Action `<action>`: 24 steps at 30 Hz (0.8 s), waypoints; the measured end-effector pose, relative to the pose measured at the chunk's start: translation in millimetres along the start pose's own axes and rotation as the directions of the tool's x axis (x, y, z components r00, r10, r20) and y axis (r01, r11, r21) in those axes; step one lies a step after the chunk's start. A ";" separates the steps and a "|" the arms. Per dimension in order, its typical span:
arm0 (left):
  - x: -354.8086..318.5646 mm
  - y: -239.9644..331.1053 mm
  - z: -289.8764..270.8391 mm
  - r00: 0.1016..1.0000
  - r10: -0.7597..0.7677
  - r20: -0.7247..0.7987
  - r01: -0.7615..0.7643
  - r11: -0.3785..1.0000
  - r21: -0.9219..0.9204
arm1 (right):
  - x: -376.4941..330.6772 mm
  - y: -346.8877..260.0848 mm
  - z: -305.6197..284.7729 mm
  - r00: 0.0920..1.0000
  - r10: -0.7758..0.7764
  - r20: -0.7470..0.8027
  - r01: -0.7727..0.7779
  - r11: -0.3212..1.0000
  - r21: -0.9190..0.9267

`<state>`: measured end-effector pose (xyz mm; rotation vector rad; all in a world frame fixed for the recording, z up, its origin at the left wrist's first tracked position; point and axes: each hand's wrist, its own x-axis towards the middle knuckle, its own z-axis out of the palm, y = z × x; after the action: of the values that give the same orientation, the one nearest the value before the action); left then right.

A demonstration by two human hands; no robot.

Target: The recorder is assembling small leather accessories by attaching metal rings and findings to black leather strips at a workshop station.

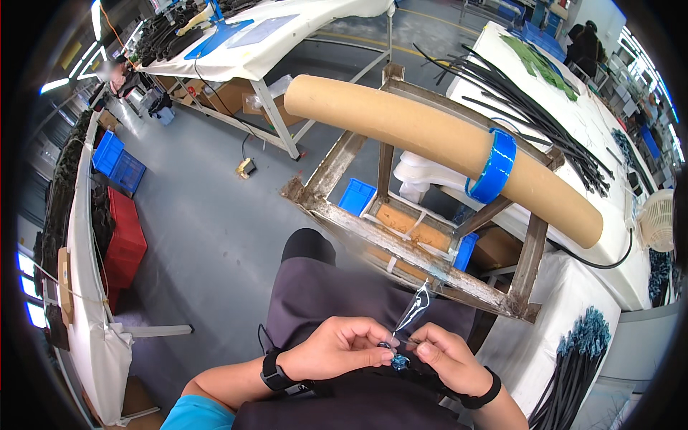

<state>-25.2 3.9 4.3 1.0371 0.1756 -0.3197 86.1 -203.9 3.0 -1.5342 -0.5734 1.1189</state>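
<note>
Both my hands are together above my lap, thumbs and fingers pinched close to each other. A thin, glossy clear plastic strip (pixel 414 307) stands up from between them. My left hand (pixel 342 349) grips near its lower end, with a small shiny blue piece (pixel 400 362) just under the fingertips. My right hand (pixel 448 360) pinches the strip from the other side. How the blue piece joins the strip is hidden by my fingers. In front of me a long cardboard tube (pixel 401 125) lies across a worn metal frame (pixel 387 233), a blue tape-like ring (pixel 496 166) around it.
Black rods with blue frayed tips (pixel 577 358) lie bundled on a white-covered surface at my right. More black rods (pixel 545 118) lie on the far-right table. Red crates (pixel 125 236) and a blue crate (pixel 118 161) stand at left. A white table (pixel 287 36) is ahead.
</note>
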 end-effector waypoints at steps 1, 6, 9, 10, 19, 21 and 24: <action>1.3 0.5 -0.1 1.000 -0.010 0.006 0.010 1.000 0.026 | 3.6 -2.5 -0.2 1.000 -0.016 0.020 0.016 1.000 -0.004; 4.1 2.8 -3.1 1.000 0.004 -0.010 -0.003 1.000 0.017 | 22.9 -2.8 -0.8 0.996 -0.024 0.083 0.016 0.995 0.095; -3.5 5.3 -5.0 0.998 0.031 -0.053 -0.030 0.999 0.032 | 12.7 -1.0 -2.7 0.995 -0.059 0.076 0.051 0.994 0.099; -3.7 5.3 -5.0 0.997 0.040 -0.066 -0.037 0.998 0.041 | 4.6 1.4 -8.7 0.994 -0.094 0.054 0.090 0.993 0.074; 2.3 4.9 -0.6 0.966 0.143 -0.215 -0.146 0.989 0.004 | -117.4 12.1 -133.8 0.916 -0.048 -0.399 0.313 0.707 0.634; 5.4 11.4 1.6 0.971 0.139 -0.194 -0.139 0.990 0.012 | -126.0 12.3 -182.6 0.809 -0.090 -0.581 0.440 0.748 0.496; 7.0 18.7 3.9 0.969 0.156 -0.192 -0.146 0.987 0.065 | -123.7 25.4 -269.9 0.560 -0.218 -0.799 0.263 0.962 -0.079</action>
<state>-12.3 8.0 19.4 1.1256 0.2659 -0.0834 263.4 -443.4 10.0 -1.6599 -0.1006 0.1301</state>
